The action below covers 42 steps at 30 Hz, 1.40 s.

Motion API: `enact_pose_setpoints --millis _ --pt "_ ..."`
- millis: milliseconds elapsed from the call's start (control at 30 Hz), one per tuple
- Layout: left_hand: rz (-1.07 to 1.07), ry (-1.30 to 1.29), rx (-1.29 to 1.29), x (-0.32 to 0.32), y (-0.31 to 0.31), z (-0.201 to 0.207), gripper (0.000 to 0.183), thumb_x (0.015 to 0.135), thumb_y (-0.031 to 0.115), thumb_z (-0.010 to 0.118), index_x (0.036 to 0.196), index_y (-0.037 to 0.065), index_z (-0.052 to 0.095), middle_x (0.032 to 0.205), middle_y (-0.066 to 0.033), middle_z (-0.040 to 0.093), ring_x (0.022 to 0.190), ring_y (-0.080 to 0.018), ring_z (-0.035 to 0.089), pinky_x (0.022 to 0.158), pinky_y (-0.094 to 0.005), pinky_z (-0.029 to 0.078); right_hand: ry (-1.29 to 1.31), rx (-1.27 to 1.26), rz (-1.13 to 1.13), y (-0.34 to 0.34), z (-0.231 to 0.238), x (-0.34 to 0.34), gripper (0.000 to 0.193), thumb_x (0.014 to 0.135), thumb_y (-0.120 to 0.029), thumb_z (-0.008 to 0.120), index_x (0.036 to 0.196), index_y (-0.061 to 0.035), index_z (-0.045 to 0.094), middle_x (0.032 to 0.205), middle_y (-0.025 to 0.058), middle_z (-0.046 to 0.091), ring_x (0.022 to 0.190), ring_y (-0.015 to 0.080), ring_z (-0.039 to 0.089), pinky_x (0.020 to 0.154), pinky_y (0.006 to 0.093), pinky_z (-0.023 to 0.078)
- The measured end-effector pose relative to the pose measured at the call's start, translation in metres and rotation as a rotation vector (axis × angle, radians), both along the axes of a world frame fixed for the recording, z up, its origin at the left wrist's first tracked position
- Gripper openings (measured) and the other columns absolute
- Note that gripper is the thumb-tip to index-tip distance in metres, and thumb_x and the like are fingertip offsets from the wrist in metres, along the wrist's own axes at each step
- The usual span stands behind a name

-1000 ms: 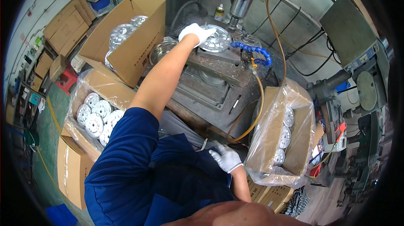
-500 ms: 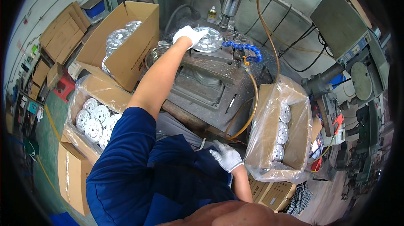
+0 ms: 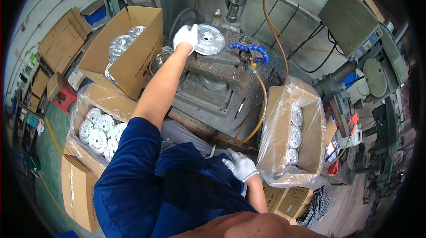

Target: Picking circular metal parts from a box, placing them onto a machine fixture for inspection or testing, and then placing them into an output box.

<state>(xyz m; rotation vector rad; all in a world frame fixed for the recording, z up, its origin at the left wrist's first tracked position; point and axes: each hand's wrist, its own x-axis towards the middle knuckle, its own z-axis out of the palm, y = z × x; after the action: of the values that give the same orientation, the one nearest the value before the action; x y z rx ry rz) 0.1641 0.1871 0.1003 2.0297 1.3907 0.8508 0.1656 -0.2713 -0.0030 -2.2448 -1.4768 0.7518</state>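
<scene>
At the drill press, my white-gloved left hand (image 3: pixel 185 38) is closed at the left rim of a round silver metal disc (image 3: pixel 213 43) with a hole in its centre. The disc lies on the fixture block (image 3: pixel 222 59), and its fingers-side edge is partly hidden by the glove. Above and behind it hangs the press spindle (image 3: pixel 234 9). A jointed blue coolant hose (image 3: pixel 250 47) points toward the disc from the right. My right hand (image 3: pixel 241 167), gloved too, rests low by my lap with its fingers apart, holding nothing.
A tall carton (image 3: pixel 135 60) and a plastic-lined box (image 3: pixel 106 91), both with silver discs, stand left. Another lined box (image 3: pixel 275 127) with discs stands right. A pen (image 3: pixel 240 108) and a yellow air hose (image 3: pixel 262 118) lie near the table's right side. A spray can (image 3: pixel 216 16) stands behind.
My left hand has drawn back from over the disc's top to its left rim, uncovering the centre hole. My right hand stays by my lap. The whole view has shifted slightly.
</scene>
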Motion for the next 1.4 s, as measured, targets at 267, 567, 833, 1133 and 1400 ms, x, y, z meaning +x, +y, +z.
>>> enact_pose_setpoints --millis 267,567,833,1133,1400 --pt "-0.593 -1.252 -1.14 -0.145 -0.021 -0.081 0.046 0.091 0.035 0.054 0.123 0.001 0.052 0.096 -0.0087 0.06 0.082 -0.0165 0.056 0.068 -0.03 0.046 -0.132 0.128 -0.026 -0.011 0.014 0.002 0.054 0.09 -0.046 0.052 0.128 -0.0069 0.052 0.114 0.0219 0.06 0.099 0.0388 0.061 0.087 0.044 0.048" --pt "-0.671 -0.961 -1.706 -0.173 -0.187 -0.101 0.041 0.095 0.043 0.046 0.107 0.005 0.052 0.065 -0.0063 0.048 0.042 -0.0115 0.035 0.034 -0.0254 0.028 0.044 0.73 -0.021 0.031 0.081 0.027 0.072 0.085 -0.039 0.058 0.145 -0.0136 0.028 0.132 0.0187 0.046 0.103 0.0394 0.058 0.085 0.0432 0.051" --pt "-0.96 -0.327 -1.339 -0.086 -0.271 -0.073 0.074 0.094 0.052 0.046 0.138 -0.006 0.033 0.084 -0.0156 0.063 0.061 -0.0201 0.062 0.053 -0.0277 0.05 -0.074 0.693 0.158 -0.023 0.131 0.108 0.027 0.088 -0.027 0.059 0.104 -0.0047 0.059 0.093 0.0128 0.062 0.084 0.0324 0.062 0.074 0.0377 0.051" --pt "-0.7 -0.351 -1.314 -0.119 -0.216 -0.085 0.062 0.095 0.051 0.046 0.122 -0.005 0.05 0.095 -0.0163 0.064 0.069 -0.0224 0.063 0.063 -0.0313 0.052 -0.297 -0.569 -0.413 -0.088 0.106 0.276 0.035 0.076 -0.014 0.056 0.11 -0.0112 0.064 0.102 0.0181 0.067 0.095 0.0329 0.064 0.082 0.0398 0.051" --pt "-0.374 -0.459 -1.113 -0.22 -0.145 -0.081 0.053 0.095 0.047 0.05 0.125 0.003 0.052 0.09 -0.0029 0.06 0.067 -0.012 0.055 0.059 -0.024 0.046 -0.287 -0.752 -0.409 -0.14 -0.07 0.323 0.04 0.075 -0.02 0.061 0.114 -0.0107 0.064 0.106 0.0174 0.067 0.101 0.0312 0.063 0.084 0.0385 0.051"
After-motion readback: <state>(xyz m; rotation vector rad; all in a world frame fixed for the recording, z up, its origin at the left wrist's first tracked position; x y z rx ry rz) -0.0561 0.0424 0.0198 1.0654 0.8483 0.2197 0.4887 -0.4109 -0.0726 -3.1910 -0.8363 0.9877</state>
